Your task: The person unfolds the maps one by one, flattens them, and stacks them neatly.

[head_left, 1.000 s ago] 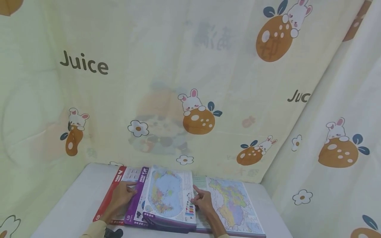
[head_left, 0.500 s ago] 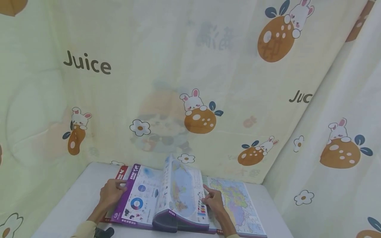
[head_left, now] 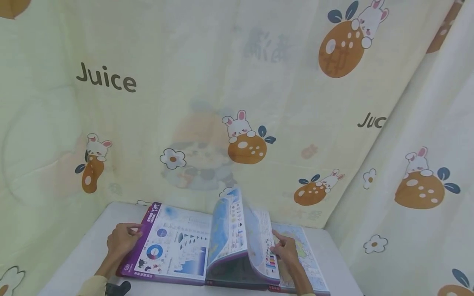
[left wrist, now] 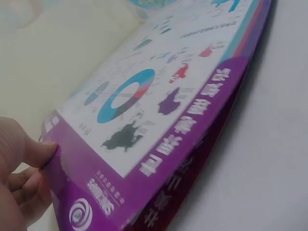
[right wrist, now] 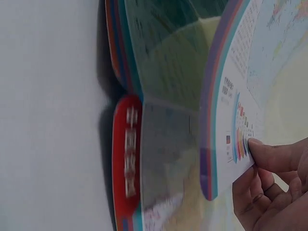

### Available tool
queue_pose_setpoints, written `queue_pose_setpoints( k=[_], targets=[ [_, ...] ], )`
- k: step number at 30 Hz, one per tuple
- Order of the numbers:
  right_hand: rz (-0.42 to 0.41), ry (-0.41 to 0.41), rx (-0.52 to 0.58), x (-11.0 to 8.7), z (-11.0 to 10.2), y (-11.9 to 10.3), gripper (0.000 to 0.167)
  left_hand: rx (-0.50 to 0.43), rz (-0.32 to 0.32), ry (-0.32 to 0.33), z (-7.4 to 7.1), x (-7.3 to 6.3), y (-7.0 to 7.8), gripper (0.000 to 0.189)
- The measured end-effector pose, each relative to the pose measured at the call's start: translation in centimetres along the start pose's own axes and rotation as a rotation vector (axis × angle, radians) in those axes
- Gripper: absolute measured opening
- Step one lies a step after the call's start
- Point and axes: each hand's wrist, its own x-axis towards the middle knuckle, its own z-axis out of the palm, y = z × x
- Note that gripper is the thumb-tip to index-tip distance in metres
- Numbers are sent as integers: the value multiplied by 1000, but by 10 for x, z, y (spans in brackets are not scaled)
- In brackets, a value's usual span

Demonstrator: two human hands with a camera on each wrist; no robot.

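Note:
A purple-edged folding map point(head_left: 181, 242) lies partly spread on the table. Its left panel, with charts and small country shapes, is nearly flat, while the middle panels point(head_left: 231, 230) stand up in a peaked fold. My left hand point(head_left: 122, 240) pinches the purple left margin point(left wrist: 79, 168) between thumb and fingers. At the other side, my right hand point(head_left: 288, 248) pinches the right edge of a world-map panel point(right wrist: 236, 106), thumb on top. In the right wrist view this panel is lifted above a red-edged map point(right wrist: 127, 159); much of that lower map is hidden.
The white table point(head_left: 89, 242) shows left of the maps and along the front. A pale curtain point(head_left: 185, 102) with rabbits and fruit hangs close behind the table, and more of it hangs at both sides. A dark strap point(head_left: 117, 287) sits at my left wrist.
My left hand has drawn the purple margin leftward, uncovering the chart panel and covering the red margin. My right hand has shifted right with its panel. The middle folds have risen and spread.

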Motion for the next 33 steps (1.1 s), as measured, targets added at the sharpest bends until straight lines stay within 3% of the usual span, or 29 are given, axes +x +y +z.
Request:
queue_pose_setpoints(
  k=[7,17,25,33],
  targets=[
    [-42,81,-133,4,-27,17,72,-4,-25,19,-1,1,-5,33],
    [84,170,-439,8,-51,18,72,24,-31,39,3,3,-5,33],
    [126,247,-547,10,-67,32,77,42,-24,57,3,5,-8,31],
    [109,314,-621,15,-82,46,65,63,-35,62,3,4,-9,29]
  ],
)
